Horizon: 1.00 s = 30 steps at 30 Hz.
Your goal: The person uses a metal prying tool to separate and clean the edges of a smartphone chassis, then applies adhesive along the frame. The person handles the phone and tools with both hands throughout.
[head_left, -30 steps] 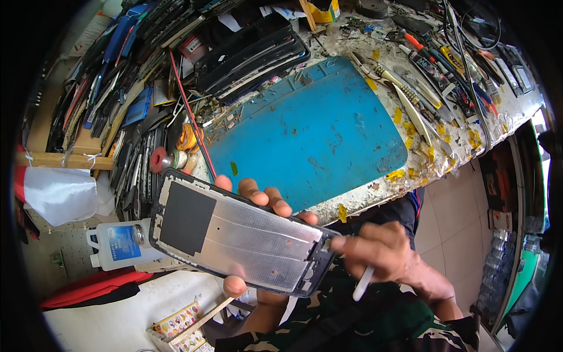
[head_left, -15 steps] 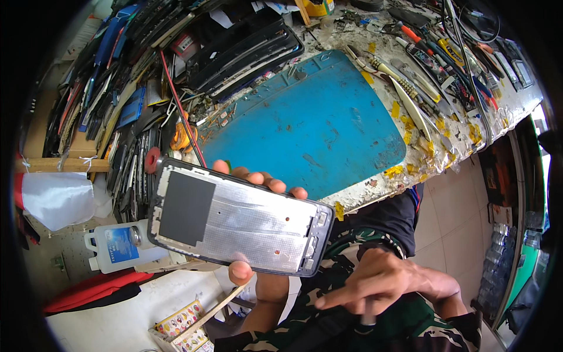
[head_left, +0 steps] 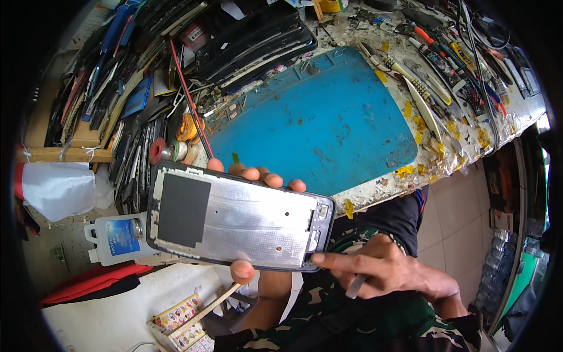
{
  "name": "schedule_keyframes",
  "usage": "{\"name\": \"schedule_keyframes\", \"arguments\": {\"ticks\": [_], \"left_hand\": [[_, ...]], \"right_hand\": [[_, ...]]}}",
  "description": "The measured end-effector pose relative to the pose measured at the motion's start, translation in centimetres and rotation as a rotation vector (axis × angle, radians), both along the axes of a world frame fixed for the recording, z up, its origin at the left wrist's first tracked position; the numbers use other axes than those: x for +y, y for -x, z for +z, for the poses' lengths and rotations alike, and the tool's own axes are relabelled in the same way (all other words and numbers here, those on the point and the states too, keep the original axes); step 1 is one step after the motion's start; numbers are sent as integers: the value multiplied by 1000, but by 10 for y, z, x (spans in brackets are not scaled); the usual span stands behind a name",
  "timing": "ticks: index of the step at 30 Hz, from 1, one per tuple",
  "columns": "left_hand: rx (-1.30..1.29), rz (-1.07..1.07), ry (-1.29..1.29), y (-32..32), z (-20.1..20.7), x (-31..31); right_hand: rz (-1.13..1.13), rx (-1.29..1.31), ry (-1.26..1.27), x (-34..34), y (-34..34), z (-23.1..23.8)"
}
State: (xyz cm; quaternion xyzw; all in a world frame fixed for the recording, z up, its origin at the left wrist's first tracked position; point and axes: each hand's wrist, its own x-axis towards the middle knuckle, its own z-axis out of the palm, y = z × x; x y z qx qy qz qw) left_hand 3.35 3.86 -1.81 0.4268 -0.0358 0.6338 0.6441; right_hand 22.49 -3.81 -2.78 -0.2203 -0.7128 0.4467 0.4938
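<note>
My left hand (head_left: 267,176) is closed round a phone mid-frame (head_left: 252,217), thumb on its lower edge and fingertips over the upper one. The frame has a black rim, a silvery metal face, a dark grey rectangle near its left end and small cut-outs at its right end. My right hand (head_left: 378,270) points with its index finger, whose tip is at the frame's lower right corner and seems to touch it. Its other fingers are curled round a slim metal tool (head_left: 355,286); only a flat, blunt end shows, so its kind is unclear.
Beyond the frame lies a worn blue work mat (head_left: 316,123) on a stained bench. Tweezers and hand tools (head_left: 451,56) crowd the right side. Phone parts (head_left: 99,88) stack up at left, above a white plastic jug (head_left: 117,239). A solder spool (head_left: 158,151) stands near the frame.
My right hand has moved up slightly, bringing its index fingertip to the frame's lower right corner. More of the metal tool shows. My left hand keeps its hold, and the view has shifted a little.
</note>
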Motion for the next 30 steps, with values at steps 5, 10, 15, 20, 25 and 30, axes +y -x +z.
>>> {"name": "schedule_keyframes", "arguments": {"ticks": [5, 10, 15, 20, 25, 30], "left_hand": [[4, 57, 18, -4, -2, -3], [-66, 61, 46, 21, 8, 4], [-44, 63, 109, 19, 5, 5], [-147, -39, 335, -7, 6, 2], [-161, -156, 344, -16, 16, -8], [-152, -252, 309, -14, 15, -12]], "right_hand": [[133, -61, 29, 1, 5, 2], [105, -125, 82, 4, -15, 13], [-470, -559, 78, 18, -59, 41], [-1020, -722, -29, 73, -105, 42], [-1108, -842, -113, 103, -119, 33], [-1100, -912, -271, 107, -96, 47]]}}
